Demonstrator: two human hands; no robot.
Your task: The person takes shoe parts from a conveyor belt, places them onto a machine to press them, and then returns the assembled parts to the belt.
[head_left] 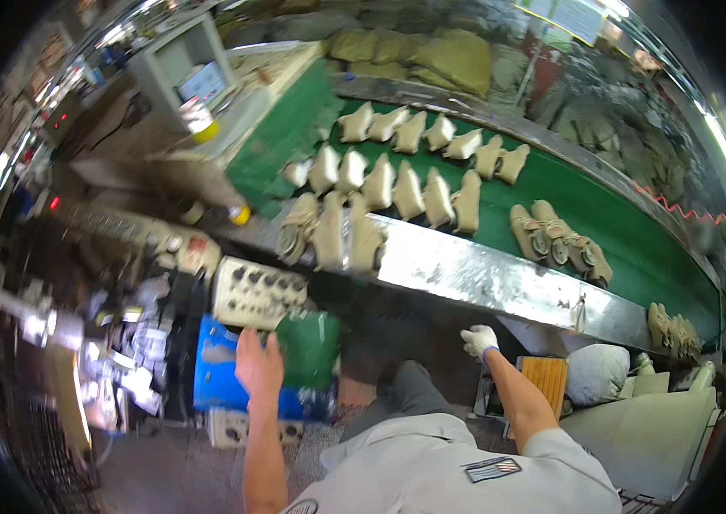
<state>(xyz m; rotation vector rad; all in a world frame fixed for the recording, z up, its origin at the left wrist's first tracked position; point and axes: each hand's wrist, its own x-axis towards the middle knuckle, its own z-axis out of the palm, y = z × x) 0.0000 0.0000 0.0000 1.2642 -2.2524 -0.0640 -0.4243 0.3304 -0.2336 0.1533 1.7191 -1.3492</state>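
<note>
My bare left hand (258, 364) is over the blue machine cover (213, 351), beside a green pad (310, 347). Its thumb stands apart from the fingers, and I see nothing held. My right hand (479, 341), in a white glove, hangs in front of the metal edge (483, 278) of the green conveyor belt (487, 218). Its fingers are curled, with nothing visible in them. Rows of beige shoe uppers (408, 193) stand on the belt. Nearest the left hand are several shoe uppers (329, 231) at the belt's near edge.
A control panel with knobs (258, 289) adjoins the blue cover. Machinery with bright lamps (127, 368) fills the left. More laced shoes (558, 240) lie farther right on the belt. A wooden-topped stool (543, 381), a pale sack (599, 374) and a large bin (637, 437) stand at right.
</note>
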